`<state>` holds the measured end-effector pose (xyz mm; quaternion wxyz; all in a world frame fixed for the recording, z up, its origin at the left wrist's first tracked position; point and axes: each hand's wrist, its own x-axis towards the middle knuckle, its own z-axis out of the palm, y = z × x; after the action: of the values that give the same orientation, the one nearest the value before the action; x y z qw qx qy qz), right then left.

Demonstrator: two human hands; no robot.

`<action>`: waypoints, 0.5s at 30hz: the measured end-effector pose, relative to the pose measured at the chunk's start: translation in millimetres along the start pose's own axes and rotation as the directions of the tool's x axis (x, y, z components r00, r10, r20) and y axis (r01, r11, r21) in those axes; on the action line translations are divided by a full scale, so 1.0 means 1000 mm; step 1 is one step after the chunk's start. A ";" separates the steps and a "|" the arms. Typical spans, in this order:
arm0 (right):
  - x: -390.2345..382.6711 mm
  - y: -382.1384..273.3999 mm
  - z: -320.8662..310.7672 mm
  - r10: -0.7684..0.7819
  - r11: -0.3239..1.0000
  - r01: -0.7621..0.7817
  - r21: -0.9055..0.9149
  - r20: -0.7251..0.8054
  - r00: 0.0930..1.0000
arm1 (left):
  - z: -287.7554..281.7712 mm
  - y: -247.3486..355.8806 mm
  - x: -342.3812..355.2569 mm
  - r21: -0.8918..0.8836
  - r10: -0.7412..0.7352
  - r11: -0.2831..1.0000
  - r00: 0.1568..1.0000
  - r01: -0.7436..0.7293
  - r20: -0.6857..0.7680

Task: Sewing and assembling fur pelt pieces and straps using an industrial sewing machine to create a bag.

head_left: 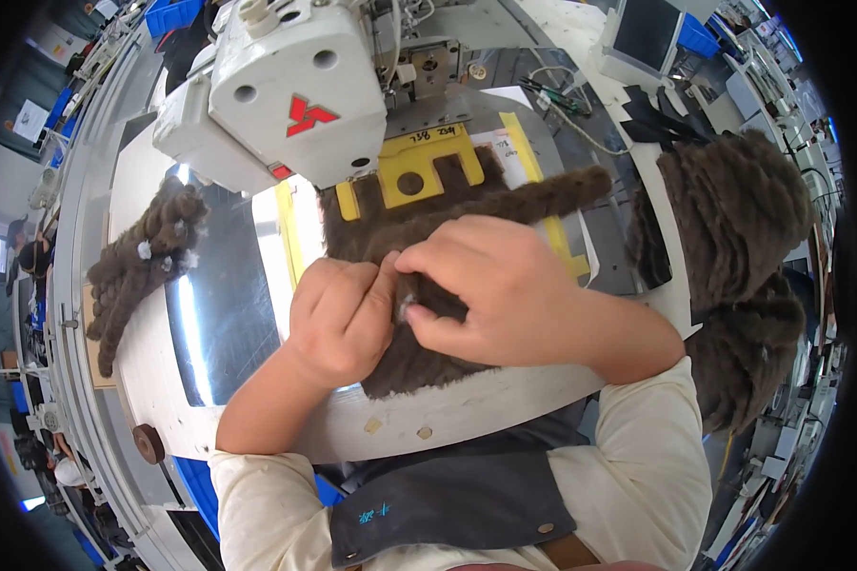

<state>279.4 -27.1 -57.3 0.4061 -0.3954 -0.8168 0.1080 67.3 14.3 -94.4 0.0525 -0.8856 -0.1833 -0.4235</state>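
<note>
One apron (452, 509), two hands (343, 319) (495, 281) on one fur piece (419, 369), grip unclear

Cream sleeves (638, 457) flank a dark grey apron (448, 504) with blue lettering (374, 514) and round snaps (545, 528).

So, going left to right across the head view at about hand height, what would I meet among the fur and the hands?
Bundle of brown fur strips with white fluff → left hand → right hand → upper pile of brown fur pieces.
</note>
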 end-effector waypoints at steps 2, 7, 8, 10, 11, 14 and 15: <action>-0.004 -0.004 -0.001 0.031 0.999 -0.030 -0.028 0.029 0.999 | 0.001 0.003 0.000 0.048 0.040 0.998 0.999 -0.040 0.003; -0.011 -0.006 0.005 0.031 0.987 -0.021 -0.157 0.062 0.998 | 0.004 0.008 0.001 0.109 0.085 0.990 0.996 -0.085 0.004; -0.013 -0.005 0.008 0.028 0.983 -0.015 -0.184 0.070 0.997 | 0.004 0.009 0.002 0.100 0.074 0.992 0.997 -0.075 0.020; -0.014 -0.005 0.008 0.029 0.979 -0.009 -0.206 0.096 0.995 | 0.006 0.011 0.001 0.083 0.059 0.995 0.998 -0.061 0.037; -0.014 -0.004 0.007 0.034 0.975 -0.005 -0.221 0.129 0.991 | 0.007 0.010 0.002 0.083 0.066 0.994 0.997 -0.068 0.033; -0.011 -0.002 0.003 0.055 0.979 -0.026 -0.201 0.143 0.988 | 0.008 0.007 0.002 0.088 0.061 0.994 0.997 -0.064 0.042; -0.010 -0.003 0.003 0.051 0.979 -0.022 -0.201 0.142 0.989 | 0.008 0.007 0.001 0.076 0.062 0.995 0.997 -0.066 0.053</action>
<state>279.5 -35.7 -63.5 0.3014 -0.4399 -0.8437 0.0620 76.6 10.3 -97.9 0.0958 -0.8988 -0.1724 -0.3916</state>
